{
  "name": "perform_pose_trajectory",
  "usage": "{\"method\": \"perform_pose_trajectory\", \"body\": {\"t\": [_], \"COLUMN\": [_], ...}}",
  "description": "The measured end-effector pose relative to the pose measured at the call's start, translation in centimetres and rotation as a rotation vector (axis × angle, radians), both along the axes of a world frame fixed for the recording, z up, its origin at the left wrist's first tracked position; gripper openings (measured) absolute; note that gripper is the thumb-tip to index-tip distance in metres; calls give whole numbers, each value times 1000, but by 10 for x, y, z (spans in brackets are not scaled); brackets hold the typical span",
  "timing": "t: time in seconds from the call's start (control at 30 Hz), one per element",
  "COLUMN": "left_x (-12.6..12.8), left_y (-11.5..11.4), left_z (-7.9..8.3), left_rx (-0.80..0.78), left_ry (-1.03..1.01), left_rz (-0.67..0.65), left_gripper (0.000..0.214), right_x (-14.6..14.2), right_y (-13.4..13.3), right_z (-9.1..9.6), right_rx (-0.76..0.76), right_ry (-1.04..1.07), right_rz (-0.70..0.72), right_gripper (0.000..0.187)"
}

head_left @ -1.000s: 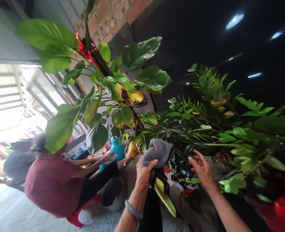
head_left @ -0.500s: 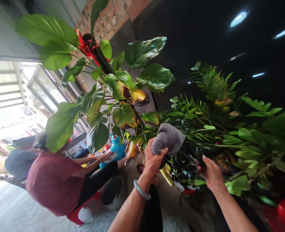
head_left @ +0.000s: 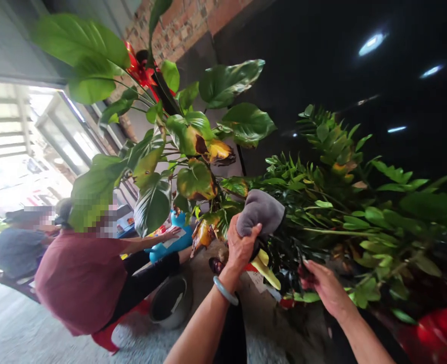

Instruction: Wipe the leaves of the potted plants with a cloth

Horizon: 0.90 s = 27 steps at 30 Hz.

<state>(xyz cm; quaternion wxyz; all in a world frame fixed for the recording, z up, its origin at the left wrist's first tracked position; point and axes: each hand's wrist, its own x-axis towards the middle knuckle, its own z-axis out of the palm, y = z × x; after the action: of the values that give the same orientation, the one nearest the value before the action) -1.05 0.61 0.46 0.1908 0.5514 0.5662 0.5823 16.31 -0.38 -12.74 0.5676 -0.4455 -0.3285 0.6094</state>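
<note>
My left hand (head_left: 239, 246) is closed round a grey cloth (head_left: 260, 211) bunched over a dark and yellow leaf (head_left: 266, 267) of the plants in front of me. The wrist wears a pale green bangle (head_left: 225, 291). My right hand (head_left: 321, 285) reaches low into the small-leaved green plant (head_left: 333, 212); its fingers are curled among dark stems and leaves, and what they grip is hidden. A broad-leaved plant (head_left: 185, 146) with yellowed, browning leaves rises to the left of the cloth.
A person in a dark red shirt (head_left: 81, 275) sits at the left with an arm stretched toward a blue object (head_left: 178, 237). A grey bucket (head_left: 171, 302) stands on the floor. Behind are a brick wall (head_left: 178, 25), a red bow (head_left: 140, 71) and a dark wall.
My left hand rose with the grey cloth from low centre up against the foliage. My right hand dropped and pushed deeper into the lower leaves. The view shifted slightly.
</note>
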Motion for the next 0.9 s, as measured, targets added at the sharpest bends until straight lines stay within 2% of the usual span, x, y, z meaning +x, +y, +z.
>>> {"method": "perform_pose_trajectory", "body": {"t": [0.07,0.13,0.2,0.27,0.43,0.5,0.6,0.67,0.7,0.77,0.83,0.9], "left_x": [1,-1,-4,-7,-4,0,4,4,2,-2,-7,-9], "left_y": [-3,-9,-12,-11,6,8,1,-9,-13,-16,-12,-5], "left_z": [-19,-41,-53,-47,2,2,-27,-47,-51,-45,-22,4], "left_rx": [-122,-274,-331,-285,-6,25,-137,-296,-350,-360,-265,-144], "left_ry": [53,97,87,38,-70,-87,-9,73,98,100,86,90], "left_rz": [-47,-152,-231,-242,-155,-126,-134,-195,-235,-300,-300,-233], "left_gripper": [28,29,27,26,29,30,32,32,32,33,36,39], "right_x": [2,4,6,6,4,2,-1,-1,-1,1,3,5], "right_y": [-6,-12,-18,-22,-23,-23,-21,-20,-19,-18,-18,-19], "right_z": [-7,-16,-23,-29,-37,-40,-41,-39,-37,-32,-27,-23], "right_rx": [44,112,187,243,368,398,367,310,282,254,257,277], "right_ry": [-191,-425,-616,-747,-1037,-1115,-1104,-1038,-999,-916,-841,-800], "right_rz": [-49,-110,-153,-194,-314,-301,-257,-237,-234,-233,-238,-216], "right_gripper": [34,37,39,40,33,33,33,38,41,48,51,50]}}
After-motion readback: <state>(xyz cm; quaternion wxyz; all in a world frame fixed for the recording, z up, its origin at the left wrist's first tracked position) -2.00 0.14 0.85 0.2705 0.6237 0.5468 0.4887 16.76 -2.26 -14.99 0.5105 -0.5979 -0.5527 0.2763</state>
